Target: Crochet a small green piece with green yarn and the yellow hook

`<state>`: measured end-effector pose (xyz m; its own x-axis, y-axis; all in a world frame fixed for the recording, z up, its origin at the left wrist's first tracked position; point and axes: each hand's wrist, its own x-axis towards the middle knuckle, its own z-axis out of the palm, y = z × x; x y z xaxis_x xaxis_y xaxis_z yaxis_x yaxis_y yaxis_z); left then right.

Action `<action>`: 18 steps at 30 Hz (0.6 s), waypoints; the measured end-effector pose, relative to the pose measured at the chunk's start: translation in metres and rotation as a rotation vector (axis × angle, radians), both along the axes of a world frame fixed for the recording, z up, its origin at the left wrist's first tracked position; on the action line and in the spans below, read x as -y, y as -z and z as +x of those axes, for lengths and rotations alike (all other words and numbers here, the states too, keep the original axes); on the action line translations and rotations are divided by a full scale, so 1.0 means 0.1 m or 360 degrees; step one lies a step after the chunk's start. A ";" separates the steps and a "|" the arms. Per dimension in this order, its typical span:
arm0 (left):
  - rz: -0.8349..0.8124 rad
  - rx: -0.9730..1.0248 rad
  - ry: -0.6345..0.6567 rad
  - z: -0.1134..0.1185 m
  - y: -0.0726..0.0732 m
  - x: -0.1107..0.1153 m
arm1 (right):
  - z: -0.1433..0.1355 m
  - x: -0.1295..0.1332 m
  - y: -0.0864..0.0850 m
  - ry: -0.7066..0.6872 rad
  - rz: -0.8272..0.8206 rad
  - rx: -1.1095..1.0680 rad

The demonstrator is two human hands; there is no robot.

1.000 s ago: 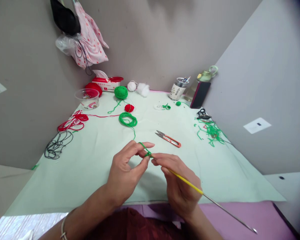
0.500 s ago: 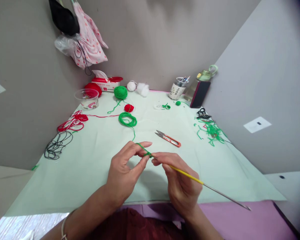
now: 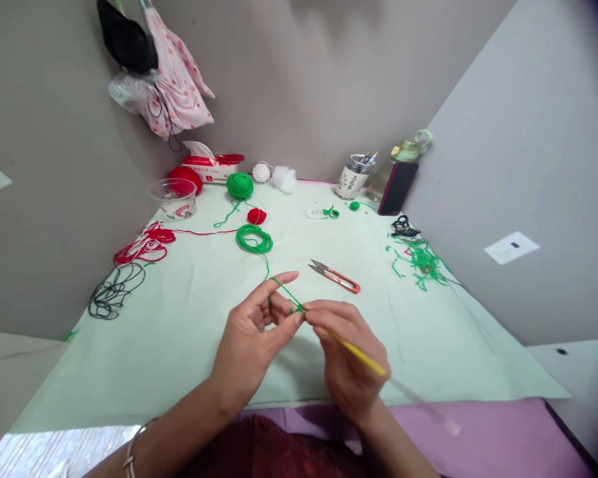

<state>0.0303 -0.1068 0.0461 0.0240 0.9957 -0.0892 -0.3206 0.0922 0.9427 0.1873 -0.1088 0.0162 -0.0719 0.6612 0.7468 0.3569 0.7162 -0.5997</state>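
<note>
Over the front part of the tabletop (image 3: 189,352), the left hand (image 3: 252,342) has its grip pinched on a small bit of green yarn (image 3: 298,309), with a strand (image 3: 288,292) looped over the raised index finger (image 3: 289,276). The right hand (image 3: 351,358) has its grip closed around a yellow-handled hook (image 3: 363,358), tip right at the yarn. Orange snips (image 3: 323,268) lie just past the hands, and a green yarn coil (image 3: 241,239) sits left of those.

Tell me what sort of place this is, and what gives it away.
Probably a small yarn-craft corner, perhaps at home: the right hand holds a yellow-handled hook, and a green yarn ball and orange-handled snips lie on the cloth-covered table.
</note>
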 end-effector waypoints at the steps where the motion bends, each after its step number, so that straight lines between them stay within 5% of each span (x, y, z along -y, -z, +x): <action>1: -0.0071 0.0116 0.0073 0.01 0.00 0.01 | 0.00 0.00 0.03 0.0065 0.0087 0.0093; 3: -0.0239 0.0356 0.0232 0.01 -0.01 0.01 | 0.01 0.00 0.07 0.0136 0.0210 0.0167; 6: -0.0384 0.0518 0.0304 -0.03 -0.04 -0.02 | 0.03 0.02 0.02 0.0043 0.0024 -0.0105; 11: -0.0161 0.0353 0.0193 -0.04 -0.05 -0.03 | 0.02 -0.01 -0.12 -0.0230 -0.0428 -0.0689; 18: -0.0178 0.0259 0.0226 -0.01 -0.01 -0.02 | -0.02 -0.03 -0.11 -0.0259 -0.0443 -0.0634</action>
